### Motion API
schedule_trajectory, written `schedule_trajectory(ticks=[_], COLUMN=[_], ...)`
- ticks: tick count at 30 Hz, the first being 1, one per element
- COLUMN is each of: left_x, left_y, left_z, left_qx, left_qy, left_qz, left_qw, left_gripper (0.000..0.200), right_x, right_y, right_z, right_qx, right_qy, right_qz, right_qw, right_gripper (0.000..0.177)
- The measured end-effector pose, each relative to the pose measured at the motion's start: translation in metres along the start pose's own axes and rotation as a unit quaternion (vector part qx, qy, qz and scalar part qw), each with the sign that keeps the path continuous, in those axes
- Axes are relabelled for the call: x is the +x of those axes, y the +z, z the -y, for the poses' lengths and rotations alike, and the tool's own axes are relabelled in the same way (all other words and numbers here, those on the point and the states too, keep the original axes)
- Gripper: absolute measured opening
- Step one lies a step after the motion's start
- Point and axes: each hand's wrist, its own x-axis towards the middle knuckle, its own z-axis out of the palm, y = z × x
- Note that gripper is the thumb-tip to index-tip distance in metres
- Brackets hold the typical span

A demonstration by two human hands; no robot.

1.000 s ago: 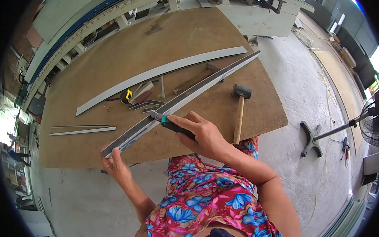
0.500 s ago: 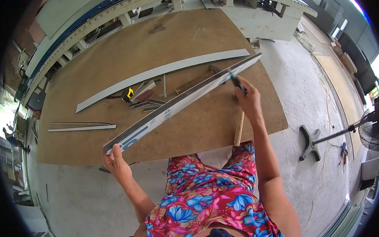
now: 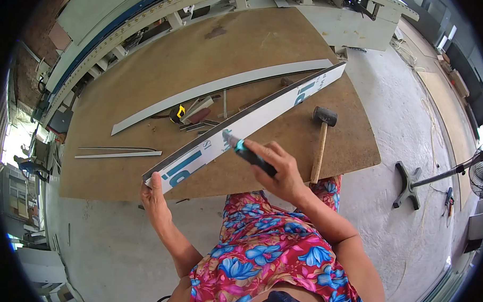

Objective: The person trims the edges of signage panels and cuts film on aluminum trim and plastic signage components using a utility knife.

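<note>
Head view. Wrapped tight round the black handle of a utility knife (image 3: 248,152) with the right hand (image 3: 278,173), teal collar forward, blade tip laid against the white face of the long strip (image 3: 261,114), roughly a third of the way up from its near end. Half a second ago reached far out along that strip, close to its far tip; now drawn back toward the body, much as a second ago.

Pinching the strip's near end with the left hand (image 3: 155,199), thumb up over the edge, fingers closed beneath, just off the near rim of the brown board (image 3: 142,64). Held at a slant over the board, near end low left, far end up at the board's right edge. Rolled further toward the camera than before: mostly dark edge a second ago, now a broad white face with blue lettering.

Just right of the knife hand, lying on the board: a rubber mallet (image 3: 321,135), head away, handle toward the body; head hidden behind the hand half a second ago. Beyond the strip, resting as before: a curved grey strip (image 3: 218,88), a yellow tape measure (image 3: 179,112), small offcuts. Well off to the left, two thin slivers (image 3: 119,153). Below, a flowered garment (image 3: 266,256).
</note>
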Motion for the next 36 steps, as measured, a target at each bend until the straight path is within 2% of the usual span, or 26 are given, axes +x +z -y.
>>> schedule_trajectory(ticks=[2,5,8,11,14,17,23,26,29,32,35,36], left_x=[0.004,0.008,0.000,-0.003,0.003,0.003,-0.004,-0.006,-0.005,-0.007,-0.008,-0.007], left_y=[-0.008,-0.018,-0.014,-0.017,-0.033,-0.033,-0.014,-0.005,0.002,0.003,0.009,0.008], left_z=[0.010,0.027,0.017,0.011,0.027,0.015,0.003,-0.010,-0.011,-0.019,-0.024,-0.023], left_qx=[-0.003,-0.022,-0.100,-0.058,0.053,0.123,0.149,0.070,0.036,-0.022,-0.024,-0.025], left_qy=[-0.036,-0.088,-0.148,-0.158,-0.160,-0.103,-0.063,-0.061,-0.054,-0.107,-0.197,-0.200], left_qz=[0.011,0.001,0.001,0.056,0.049,0.102,0.038,0.051,0.013,-0.003,-0.113,-0.106], left_qw=[0.999,0.996,0.984,0.984,0.984,0.982,0.986,0.994,0.998,0.994,0.974,0.974], left_gripper=[0.039,0.044,0.047,0.049,0.050,0.053,0.050,0.049,0.045,0.045,0.048,0.050], right_x=[-0.006,-0.015,-0.022,-0.026,-0.025,-0.027,-0.038,-0.037,-0.031,-0.029,-0.030,-0.029], right_y=[0.009,0.017,0.025,0.032,0.037,0.042,0.051,0.056,0.061,0.066,0.061,0.059], right_z=[-0.003,-0.002,-0.006,-0.010,-0.009,-0.008,-0.003,-0.003,-0.002,-0.005,-0.007,-0.008], right_qx=[-0.001,-0.003,0.002,0.005,0.003,-0.010,-0.002,-0.015,-0.020,-0.026,-0.022,-0.019], right_qy=[-0.017,0.010,0.013,0.014,0.006,-0.024,-0.059,-0.082,-0.093,-0.107,-0.097,-0.090], right_qz=[0.023,0.080,0.104,0.118,0.125,0.131,0.142,0.131,0.122,0.100,0.082,0.077], right_qw=[1.000,0.997,0.994,0.993,0.992,0.991,0.988,0.988,0.988,0.989,0.992,0.993], right_gripper=[0.055,0.055,0.056,0.056,0.057,0.059,0.059,0.060,0.061,0.062,0.062,0.062])
